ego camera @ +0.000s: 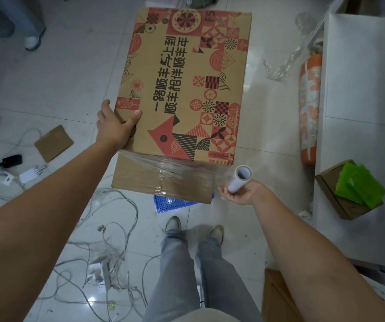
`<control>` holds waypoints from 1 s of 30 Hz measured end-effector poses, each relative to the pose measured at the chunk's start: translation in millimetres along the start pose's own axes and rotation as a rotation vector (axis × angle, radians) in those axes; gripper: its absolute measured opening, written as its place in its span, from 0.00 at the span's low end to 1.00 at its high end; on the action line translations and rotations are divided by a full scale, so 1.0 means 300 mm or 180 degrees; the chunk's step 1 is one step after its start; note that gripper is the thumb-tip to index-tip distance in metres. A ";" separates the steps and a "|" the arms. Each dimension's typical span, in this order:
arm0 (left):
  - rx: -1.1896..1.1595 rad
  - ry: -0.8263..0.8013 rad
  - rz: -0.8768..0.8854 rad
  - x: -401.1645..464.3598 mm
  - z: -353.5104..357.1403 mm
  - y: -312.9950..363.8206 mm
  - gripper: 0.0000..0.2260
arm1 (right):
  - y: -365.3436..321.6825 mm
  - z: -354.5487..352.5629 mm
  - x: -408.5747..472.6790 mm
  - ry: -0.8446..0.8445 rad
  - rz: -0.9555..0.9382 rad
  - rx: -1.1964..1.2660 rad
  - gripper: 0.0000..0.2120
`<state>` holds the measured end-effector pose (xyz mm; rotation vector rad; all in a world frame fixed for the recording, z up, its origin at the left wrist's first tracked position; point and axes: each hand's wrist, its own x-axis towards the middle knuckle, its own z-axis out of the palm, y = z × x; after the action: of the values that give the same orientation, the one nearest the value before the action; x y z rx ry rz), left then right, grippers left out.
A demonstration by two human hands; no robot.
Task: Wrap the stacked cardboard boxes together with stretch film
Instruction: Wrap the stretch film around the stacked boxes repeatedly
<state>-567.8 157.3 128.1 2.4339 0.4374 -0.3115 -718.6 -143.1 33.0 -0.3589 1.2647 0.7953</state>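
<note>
Now the boxes [182, 89] stand stacked on the floor, left hand [114, 126] gripping the top one's near corner; film [177, 175] stretches rightward (taut across the near face) to the roll [239, 180], upright, right-hand fingers [227, 194] curled round it.

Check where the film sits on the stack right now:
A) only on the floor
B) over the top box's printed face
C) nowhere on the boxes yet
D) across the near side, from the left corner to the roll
D: the film stretches across the near side of the boxes, from the corner under the left hand to the roll held in the right hand.
</note>
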 end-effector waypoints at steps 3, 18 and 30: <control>0.0473 0.0561 0.0272 -0.051 0.005 0.042 0.33 | 0.010 -0.002 -0.007 -0.0085 -0.0032 0.0003 0.10; 0.1284 -0.0352 0.1678 -0.210 0.099 0.056 0.32 | -0.020 0.024 -0.043 -0.0195 -0.0348 -0.0302 0.10; 0.1334 -0.0277 0.1690 -0.215 0.101 0.049 0.32 | -0.056 0.038 -0.053 0.0077 -0.0424 -0.0113 0.09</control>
<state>-624.9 112.3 133.9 2.8067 -0.3511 -0.2943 -700.3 -152.5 48.2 -0.4778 1.2370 0.7022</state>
